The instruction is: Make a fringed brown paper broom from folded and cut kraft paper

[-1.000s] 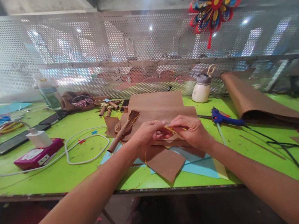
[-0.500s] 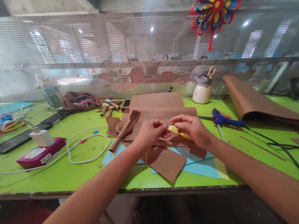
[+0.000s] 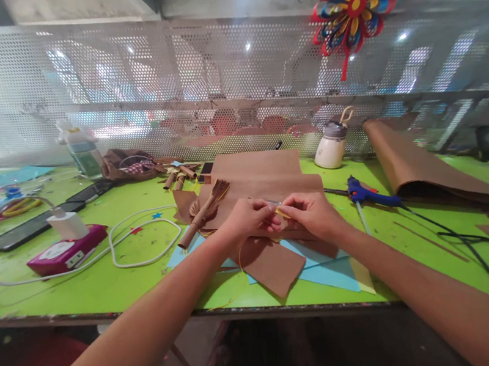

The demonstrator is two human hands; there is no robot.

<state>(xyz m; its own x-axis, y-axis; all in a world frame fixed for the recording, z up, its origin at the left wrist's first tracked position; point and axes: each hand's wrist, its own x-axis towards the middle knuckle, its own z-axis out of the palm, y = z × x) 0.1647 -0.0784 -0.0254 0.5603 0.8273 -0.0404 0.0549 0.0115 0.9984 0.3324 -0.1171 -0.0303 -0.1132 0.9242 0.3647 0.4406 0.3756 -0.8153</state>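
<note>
My left hand (image 3: 253,216) is closed in a pinch, its fingertips meeting those of my right hand (image 3: 312,212). Between them is a small piece of yellow paper (image 3: 280,211), mostly covered by the fingers; its exact shape cannot be made out. Both hands are above brown paper sheets (image 3: 264,164) and a brown paper piece (image 3: 273,265) lying on light blue paper (image 3: 334,277). Left of my left hand rests a rolled brown paper stick with a fringed end (image 3: 201,217).
A blue glue gun (image 3: 369,193) with a black cord lies to the right, near a folded brown sheet (image 3: 428,172). A white bottle (image 3: 330,147) stands behind. Leftward are a magenta power block (image 3: 67,251), a white cable (image 3: 150,261) and a phone (image 3: 31,228).
My right hand's fingers have closed in around the yellow paper, so less of it shows. My left hand has stayed almost in place. Things on the table have not moved.
</note>
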